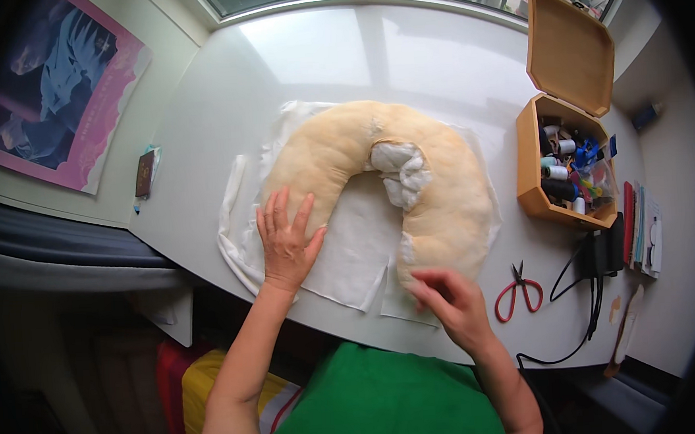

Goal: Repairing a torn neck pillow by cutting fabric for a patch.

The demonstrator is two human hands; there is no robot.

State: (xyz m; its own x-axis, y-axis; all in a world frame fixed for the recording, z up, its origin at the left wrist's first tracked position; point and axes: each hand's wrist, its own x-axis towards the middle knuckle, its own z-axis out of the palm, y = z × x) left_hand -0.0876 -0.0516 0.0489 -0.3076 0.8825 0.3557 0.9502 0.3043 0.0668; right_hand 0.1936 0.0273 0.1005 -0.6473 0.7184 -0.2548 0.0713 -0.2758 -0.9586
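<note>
A cream U-shaped neck pillow (457,186) lies on a white cloth (349,268), its gap turned toward me. White stuffing (402,174) bulges from an opening along its inner edge on the right. My left hand (287,240) rests on the left end of the pillow, fingers stretched out and spread. By the right end of the pillow, my right hand (452,298) is closed in a pinch with curled fingers. Whatever its fingertips hold, if anything, is too small to make out. Red-handled scissors (518,292) lie on the table right of that hand.
An open wooden sewing box (530,166) with thread spools stands on the white table (221,105) at the right. Near it are black cables (592,313), several books (642,227) and a brush-like tool (629,327). A small dark packet (147,173) lies at the left.
</note>
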